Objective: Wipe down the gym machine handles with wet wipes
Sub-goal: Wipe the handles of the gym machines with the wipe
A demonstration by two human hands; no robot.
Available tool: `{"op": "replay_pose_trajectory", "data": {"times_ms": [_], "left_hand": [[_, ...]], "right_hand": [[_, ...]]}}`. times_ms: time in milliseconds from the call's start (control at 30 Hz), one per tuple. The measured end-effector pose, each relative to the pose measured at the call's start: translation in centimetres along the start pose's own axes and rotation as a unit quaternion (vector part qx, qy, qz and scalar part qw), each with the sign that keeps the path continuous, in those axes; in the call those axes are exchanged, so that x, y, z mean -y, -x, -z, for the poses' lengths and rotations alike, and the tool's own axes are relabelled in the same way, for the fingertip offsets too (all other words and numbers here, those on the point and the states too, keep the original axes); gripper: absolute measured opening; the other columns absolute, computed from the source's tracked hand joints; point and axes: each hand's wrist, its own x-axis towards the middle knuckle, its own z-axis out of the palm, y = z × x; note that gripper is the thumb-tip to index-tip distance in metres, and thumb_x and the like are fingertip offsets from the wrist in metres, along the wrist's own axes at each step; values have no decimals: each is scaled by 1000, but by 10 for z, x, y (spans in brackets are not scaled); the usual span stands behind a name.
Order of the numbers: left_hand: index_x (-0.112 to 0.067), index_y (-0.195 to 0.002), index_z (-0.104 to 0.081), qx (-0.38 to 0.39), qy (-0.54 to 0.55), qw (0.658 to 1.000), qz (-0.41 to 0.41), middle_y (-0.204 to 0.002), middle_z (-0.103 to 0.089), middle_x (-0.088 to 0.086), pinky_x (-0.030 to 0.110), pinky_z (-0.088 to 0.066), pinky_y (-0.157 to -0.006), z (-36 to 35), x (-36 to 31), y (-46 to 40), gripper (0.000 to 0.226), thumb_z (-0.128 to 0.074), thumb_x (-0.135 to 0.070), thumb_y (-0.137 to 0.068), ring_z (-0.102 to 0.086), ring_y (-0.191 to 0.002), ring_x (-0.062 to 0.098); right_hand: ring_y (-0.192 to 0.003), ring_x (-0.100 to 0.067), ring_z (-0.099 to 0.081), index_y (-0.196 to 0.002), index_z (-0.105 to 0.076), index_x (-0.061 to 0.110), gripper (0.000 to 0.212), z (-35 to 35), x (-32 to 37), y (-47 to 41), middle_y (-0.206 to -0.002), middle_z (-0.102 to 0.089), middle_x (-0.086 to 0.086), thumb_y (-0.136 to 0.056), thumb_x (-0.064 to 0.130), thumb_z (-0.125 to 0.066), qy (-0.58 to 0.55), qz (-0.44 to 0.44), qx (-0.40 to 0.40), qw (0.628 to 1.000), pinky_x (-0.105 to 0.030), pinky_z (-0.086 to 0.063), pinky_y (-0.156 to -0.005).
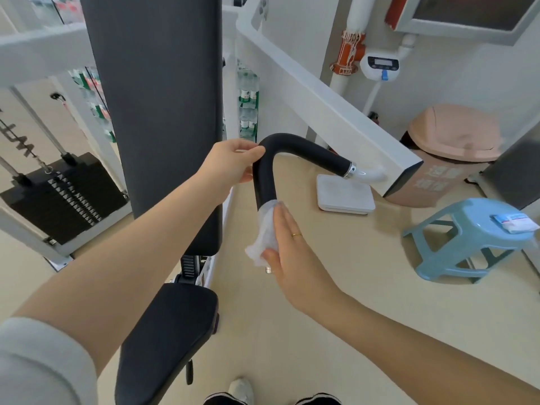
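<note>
Nearest, at 6 o'clock, one white shoe (241,390) shows at the bottom edge, and one padded black seat (169,340) lies at 7 o'clock. Two bare forearms reach forward from the lower corners.

The right hand (287,247), wearing one thin gold ring (296,235), has its fingers straight and together; the flat palm and thumb press one crumpled white wet wipe (264,232) against the lower end of the single curved black foam-covered machine handle (264,176) near the centre. The wipe wraps that end and hangs below it.

Just above, toward 11 o'clock of the wipe, the left hand (230,165) curls round the handle at its bend, thumb on top and fingers beneath. From the bend the handle runs toward 3 o'clock to one chrome collar (352,169) on the white machine arm (321,109).

One tall dark grey back pad (157,106) stands at 12 o'clock of the seat. At 3 o'clock, one light blue plastic stool (464,235) carries one small white packet (515,223). One flat white scale (344,194) lies on the floor beyond the handle. Farther, at 2 o'clock, stands one pink lidded bin (450,153); at 9 o'clock, one black weight stack (58,194).
</note>
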Motion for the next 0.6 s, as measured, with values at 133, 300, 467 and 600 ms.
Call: {"op": "replay_pose_trajectory", "data": {"times_ms": [133,300,467,600], "left_hand": [[-18,-107,-57,-42,-6,999,22,-93,-68,-2,27,-50,-86,9,14,10,23,-51,-35,-93,-65,-90,11],[-17,-114,-53,-86,13,993,81,-87,-68,-3,27,-45,-85,24,38,28,23,-43,-30,-97,-63,-96,18],[-19,-112,-56,-79,4,994,74,-84,-68,-5,23,-46,-78,25,40,37,23,-43,-31,-97,-64,-84,11],[-20,-104,-58,-69,-12,995,65,-83,-67,-4,19,-48,-72,26,39,37,19,-44,-30,-97,-63,-80,10]], "right_hand": [[-134,-24,-36,-120,-59,16,38,34,-23,-24,-135,-54,-1,-90,23,-38,296,286,89,907,-33,-20,-110],[-130,-24,-43,-109,-67,20,51,50,-7,-34,-119,-64,1,-95,43,-24,412,360,181,817,-36,-8,-114],[-118,-24,-52,-103,-67,19,48,69,-6,-72,-108,-66,2,-93,37,-24,416,356,145,824,-34,-19,-108],[-102,-27,-61,-83,-72,18,40,49,-6,-54,-85,-70,-1,-90,34,-36,438,405,173,783,-44,-39,-103]]}}
